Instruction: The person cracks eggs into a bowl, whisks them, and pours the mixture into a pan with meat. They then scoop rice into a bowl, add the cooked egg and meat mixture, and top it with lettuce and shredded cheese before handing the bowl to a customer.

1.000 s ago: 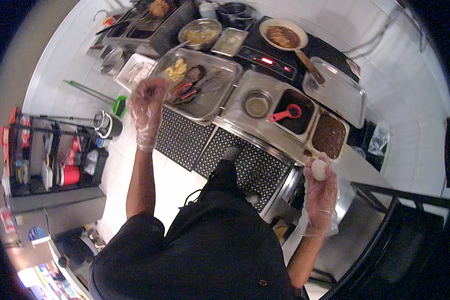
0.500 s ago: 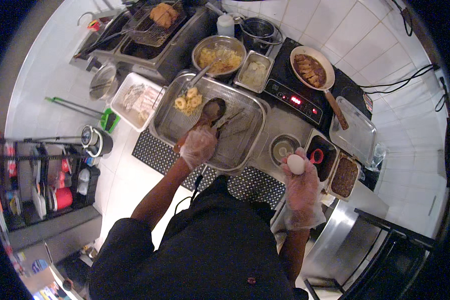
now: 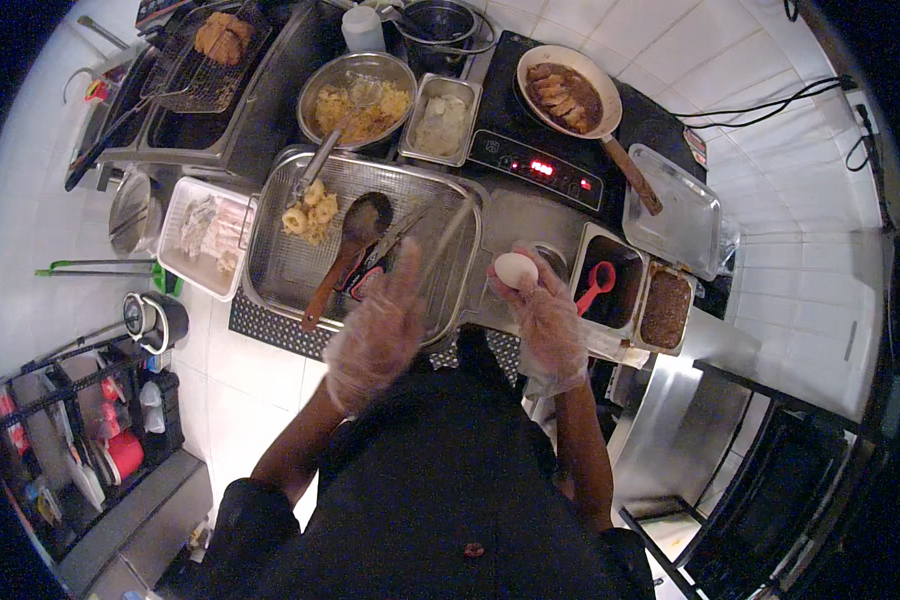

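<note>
A: Taking the egg (image 3: 515,271) as the middle of the dial, where is everything?

B: The right hand (image 3: 550,332) comes in from five o'clock in a clear glove, its fingers clamped on the egg, whose pale top shows above them. It is held up over the worktop (image 3: 515,222).

A: And the left hand (image 3: 375,335)?

B: At eight o'clock, gloved too, over the near edge of the metal tray (image 3: 285,275). It's blurred; a pale streak runs beyond its fingertips, and I cannot tell whether the fingers are apart or gripping something.

A: What's in that tray?

B: A wooden-handled ladle (image 3: 348,251) lies slantwise, with a red-and-black-handled tool (image 3: 364,284) beside it, near the left hand. Pale ring-shaped food (image 3: 313,214) sits in the tray's ten o'clock corner.

A: Anything farther out?

B: A metal bowl (image 3: 318,78) of yellow food between ten and eleven, and a pan (image 3: 611,98) of sliced brown food between twelve and one. A round pot (image 3: 558,260), partly hidden, and a red scoop (image 3: 591,294) are around three.
</note>
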The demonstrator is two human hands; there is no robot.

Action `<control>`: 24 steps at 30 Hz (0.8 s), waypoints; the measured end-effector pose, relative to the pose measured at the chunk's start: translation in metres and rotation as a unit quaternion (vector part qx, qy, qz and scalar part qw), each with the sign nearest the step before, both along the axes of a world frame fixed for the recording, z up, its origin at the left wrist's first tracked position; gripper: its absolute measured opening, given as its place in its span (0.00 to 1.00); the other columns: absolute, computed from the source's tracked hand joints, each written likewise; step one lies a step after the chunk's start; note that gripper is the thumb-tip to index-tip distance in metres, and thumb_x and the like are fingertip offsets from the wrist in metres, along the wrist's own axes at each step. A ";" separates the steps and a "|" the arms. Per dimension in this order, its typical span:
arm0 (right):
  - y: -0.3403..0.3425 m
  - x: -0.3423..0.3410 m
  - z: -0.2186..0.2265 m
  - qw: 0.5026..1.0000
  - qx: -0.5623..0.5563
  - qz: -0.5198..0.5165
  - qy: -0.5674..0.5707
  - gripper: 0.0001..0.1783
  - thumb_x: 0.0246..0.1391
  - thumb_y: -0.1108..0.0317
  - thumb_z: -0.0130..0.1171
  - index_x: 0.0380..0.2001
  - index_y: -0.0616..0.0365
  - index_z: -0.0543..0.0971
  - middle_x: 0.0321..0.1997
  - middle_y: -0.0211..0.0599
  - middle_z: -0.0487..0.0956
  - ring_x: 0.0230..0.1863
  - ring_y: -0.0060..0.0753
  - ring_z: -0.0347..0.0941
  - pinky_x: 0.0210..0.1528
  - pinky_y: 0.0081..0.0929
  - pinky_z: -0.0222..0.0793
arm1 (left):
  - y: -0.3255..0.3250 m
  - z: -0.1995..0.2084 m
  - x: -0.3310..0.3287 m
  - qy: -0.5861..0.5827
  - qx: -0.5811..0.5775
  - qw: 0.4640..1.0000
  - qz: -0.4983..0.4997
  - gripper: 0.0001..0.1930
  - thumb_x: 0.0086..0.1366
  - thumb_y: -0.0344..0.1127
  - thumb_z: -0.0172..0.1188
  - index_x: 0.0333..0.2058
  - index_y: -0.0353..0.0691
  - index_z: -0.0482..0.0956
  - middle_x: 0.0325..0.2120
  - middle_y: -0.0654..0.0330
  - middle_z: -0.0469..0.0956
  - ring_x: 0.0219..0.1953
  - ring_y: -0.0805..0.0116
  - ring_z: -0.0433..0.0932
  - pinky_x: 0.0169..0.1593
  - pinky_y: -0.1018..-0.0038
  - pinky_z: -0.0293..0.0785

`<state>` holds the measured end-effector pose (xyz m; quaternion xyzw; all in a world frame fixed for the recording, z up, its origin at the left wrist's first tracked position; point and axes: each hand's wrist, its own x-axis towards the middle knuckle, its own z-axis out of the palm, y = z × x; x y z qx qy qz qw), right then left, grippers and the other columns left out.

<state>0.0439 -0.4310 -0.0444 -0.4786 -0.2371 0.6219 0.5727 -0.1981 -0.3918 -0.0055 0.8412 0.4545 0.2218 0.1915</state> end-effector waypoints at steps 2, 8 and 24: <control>0.005 -0.005 -0.003 0.999 0.013 0.013 0.027 0.29 0.64 0.67 0.59 0.63 0.66 0.65 0.60 0.45 0.72 0.59 0.41 0.73 0.64 0.36 0.70 | -0.013 0.006 0.022 0.036 -0.027 0.999 -0.006 0.34 0.67 0.32 0.52 0.70 0.36 0.50 0.44 0.40 0.75 0.25 0.52 0.81 0.27 0.59 0.80; 0.012 -0.003 0.004 0.986 0.019 0.065 -0.154 0.29 0.63 0.68 0.59 0.65 0.61 0.65 0.55 0.36 0.76 0.54 0.26 0.73 0.56 0.25 0.70 | -0.023 -0.002 0.067 0.135 -0.073 0.988 0.001 0.34 0.67 0.30 0.51 0.70 0.42 0.50 0.41 0.44 0.74 0.27 0.51 0.82 0.25 0.61 0.79; 0.010 0.017 -0.006 0.989 0.056 0.034 -0.136 0.28 0.60 0.67 0.62 0.62 0.59 0.69 0.52 0.37 0.78 0.53 0.26 0.72 0.54 0.24 0.70 | -0.029 0.042 0.091 0.144 -0.102 0.984 0.028 0.36 0.65 0.28 0.53 0.70 0.40 0.51 0.43 0.42 0.73 0.24 0.49 0.80 0.26 0.61 0.80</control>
